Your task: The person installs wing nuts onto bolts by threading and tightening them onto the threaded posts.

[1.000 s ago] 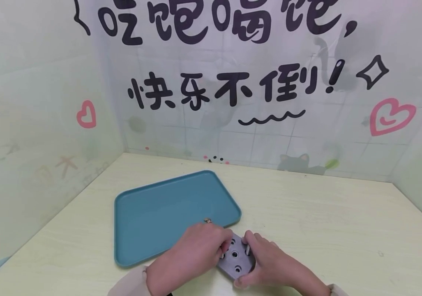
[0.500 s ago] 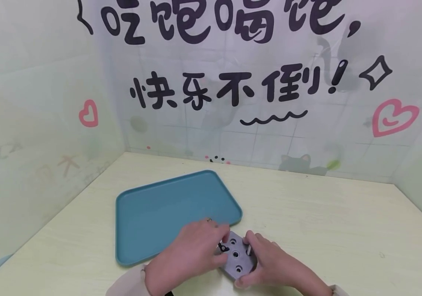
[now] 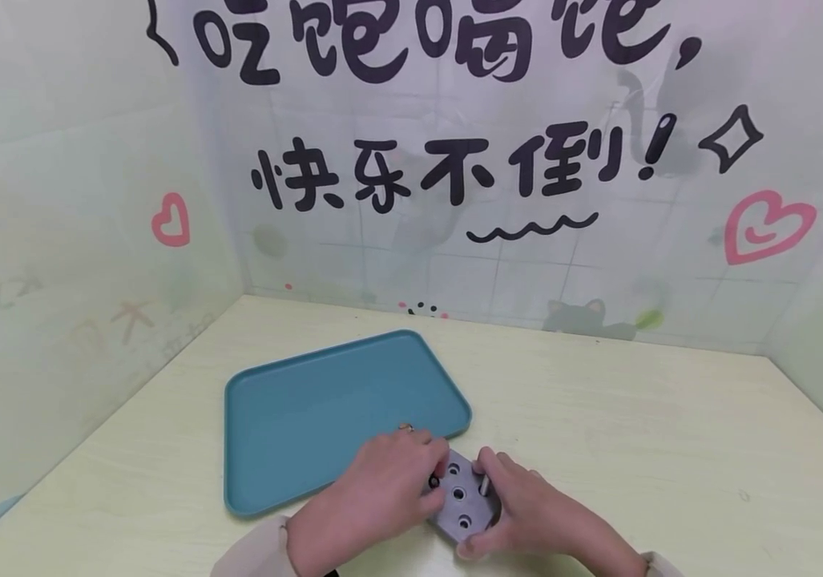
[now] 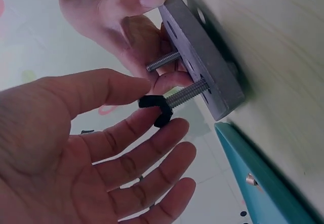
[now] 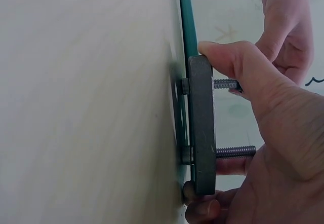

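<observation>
A grey metal plate [image 3: 476, 506] with several holes stands close over the table, tilted. Two threaded bolts pass through it; one bolt [image 4: 187, 93] carries a black wing nut [image 4: 163, 108] at its end, while the other bolt [image 5: 235, 152] has a bare end. My left hand [image 3: 382, 485] pinches the wing nut between thumb and index finger, the other fingers spread loosely below. My right hand [image 3: 537, 513] grips the plate by its edges, thumb on the near side and fingers on the far side. The bolt heads [image 5: 186, 154] show on the plate's underside.
A blue tray [image 3: 296, 401] lies on the table [image 3: 635, 433] left of the plate, its near corner close to my left hand. A small copper-coloured metal piece [image 4: 251, 180] is in the tray. Printed wall sheets [image 3: 411, 272] enclose the table's back and sides.
Half a second ago my left fingers were spread wider around the black wing nut; now thumb and index have closed in on it. My right hand and the plate hold nearly the same place.
</observation>
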The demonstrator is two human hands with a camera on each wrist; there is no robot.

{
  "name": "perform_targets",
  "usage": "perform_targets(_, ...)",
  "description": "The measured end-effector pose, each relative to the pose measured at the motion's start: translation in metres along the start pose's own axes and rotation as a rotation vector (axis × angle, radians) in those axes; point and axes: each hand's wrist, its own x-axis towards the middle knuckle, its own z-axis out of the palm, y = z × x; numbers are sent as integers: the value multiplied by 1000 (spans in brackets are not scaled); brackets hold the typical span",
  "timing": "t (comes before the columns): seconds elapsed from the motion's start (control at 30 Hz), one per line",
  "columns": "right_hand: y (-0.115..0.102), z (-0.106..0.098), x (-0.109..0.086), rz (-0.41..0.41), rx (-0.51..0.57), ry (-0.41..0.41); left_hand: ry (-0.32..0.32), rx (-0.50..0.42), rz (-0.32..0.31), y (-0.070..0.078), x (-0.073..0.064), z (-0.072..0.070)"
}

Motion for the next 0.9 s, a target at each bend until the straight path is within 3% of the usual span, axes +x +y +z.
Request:
perform_targets(0.43,0,-3,-2,-2,12,-15,-41,-18,24,1,1,-1)
perform_targets(0.63,4,-4,-1,-42,40,-31,-69,-12,-4,2,0,-3)
perform_targets(0.9,7,-4,-1,-80,79,-20,-13,-12,-9,3,-1,0)
